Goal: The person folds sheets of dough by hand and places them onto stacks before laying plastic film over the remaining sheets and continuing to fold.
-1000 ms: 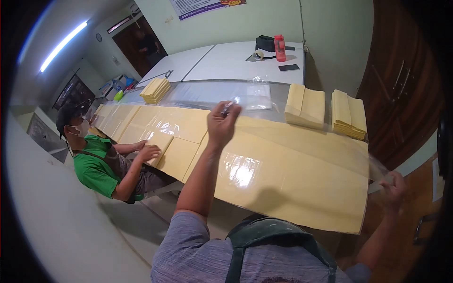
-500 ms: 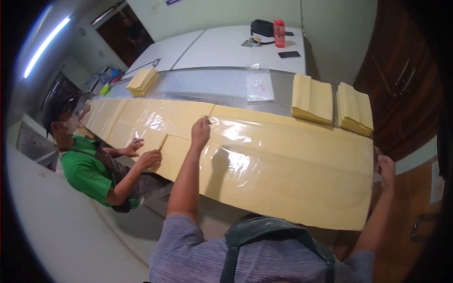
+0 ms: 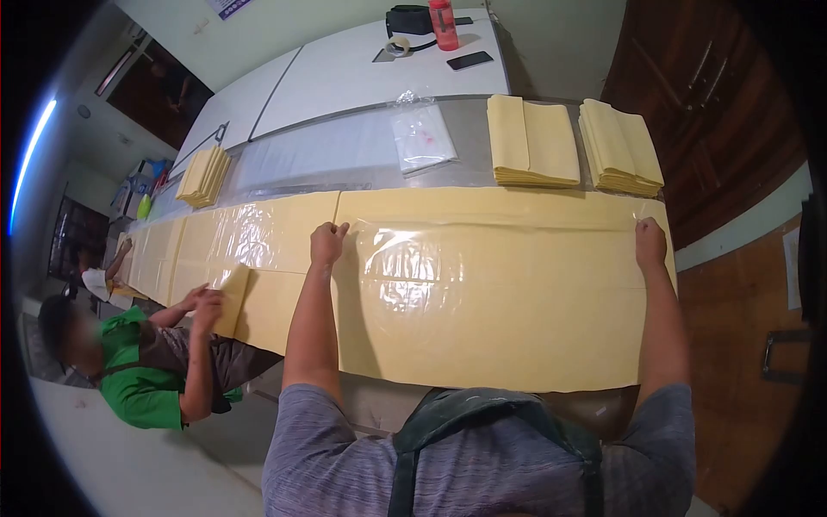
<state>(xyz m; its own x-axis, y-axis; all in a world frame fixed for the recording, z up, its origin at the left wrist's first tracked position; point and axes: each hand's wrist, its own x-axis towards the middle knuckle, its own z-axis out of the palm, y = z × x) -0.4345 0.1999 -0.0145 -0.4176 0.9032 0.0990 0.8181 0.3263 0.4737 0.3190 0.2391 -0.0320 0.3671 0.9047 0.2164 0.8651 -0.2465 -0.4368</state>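
Observation:
A clear plastic sheet (image 3: 405, 267) lies over a broad yellow sheet (image 3: 517, 332) in front of me. My left hand (image 3: 327, 245) is closed on the plastic's upper left corner, close to a seam between two yellow sheets. At the upper right corner, my right hand (image 3: 651, 245) pinches the same plastic, its fingers pressed together. The plastic's top edge stretches between both hands, with a low ridge and glare on it. Just beyond lie two folded yellow stacks (image 3: 534, 142) (image 3: 622, 146).
On my left a co-worker in a green shirt (image 3: 138, 388) handles a folded yellow piece (image 3: 231, 302). Further along, another person's arm reaches the table. A third yellow stack (image 3: 203, 176), a clear packet (image 3: 422, 133), a red bottle (image 3: 444, 26) and a phone (image 3: 469, 60) lie beyond.
My right hand has moved from beyond the table's right end to above the yellow sheet, bringing the plastic's corner along. The co-worker's yellow piece is lifted higher. The view has shifted.

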